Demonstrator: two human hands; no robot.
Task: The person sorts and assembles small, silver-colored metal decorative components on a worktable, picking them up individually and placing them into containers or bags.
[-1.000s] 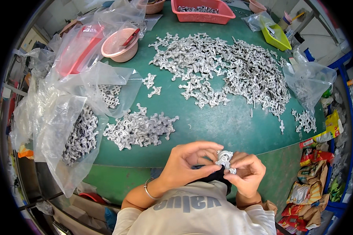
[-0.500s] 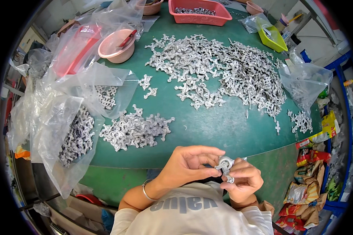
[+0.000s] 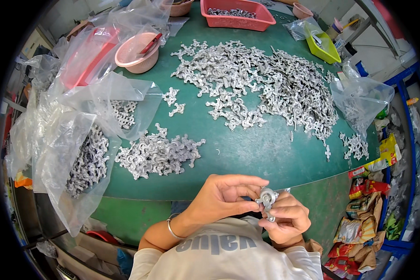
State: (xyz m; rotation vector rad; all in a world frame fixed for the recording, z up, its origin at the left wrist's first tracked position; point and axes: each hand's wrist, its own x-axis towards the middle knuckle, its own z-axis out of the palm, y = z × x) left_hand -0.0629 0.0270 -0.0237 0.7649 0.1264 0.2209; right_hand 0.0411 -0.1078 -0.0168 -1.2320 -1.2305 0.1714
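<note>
Just past the table's near edge, both hands hold one small grey metal casting [image 3: 267, 198] with a round head and a short arm. My left hand [image 3: 228, 195] pinches it from the left between thumb and fingers, and a bangle circles that wrist. My right hand [image 3: 288, 215] is closed on its right and lower side, fingers curled. Across the table lies a large heap of similar grey castings [image 3: 235, 70], joined on the right by a darker pile [image 3: 298, 91]. A smaller pile [image 3: 158, 151] sits to the left of my hands, with two stray clusters [image 3: 171, 96] above it.
On the green table [image 3: 266, 149], clear plastic bags [image 3: 56, 154] with castings cover the left side. A pink bowl [image 3: 136, 53] holds a red-handled tool. A red tray [image 3: 238, 16] and a yellow-green basket [image 3: 323, 49] stand at the back. Another bag [image 3: 361, 100] lies right, near shelves with packets.
The casting has turned slightly between my fingers, its round head facing up more. My right hand has shifted a little left. The whole view has moved slightly.
</note>
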